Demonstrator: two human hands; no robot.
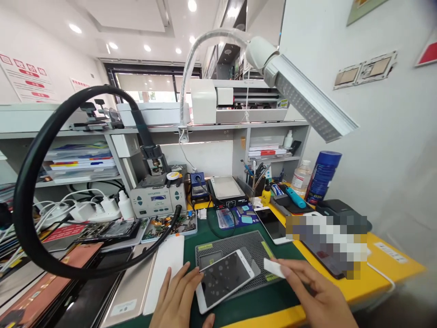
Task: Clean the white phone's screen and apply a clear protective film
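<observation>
Closest to us, our left hand (177,294) lies spread and unclenched at the edge of a white smartphone (223,281), which sits askew, partly on a grey perforated pad (235,242). Our right hand (312,287) pinches a small white piece (274,268). We seem to be tending the smartphone's screen (229,272); the next move calls for steadiness.

Blue canister (322,177) beside clear bottle (301,178); white machine (204,101) on grey shelf (215,128).
</observation>
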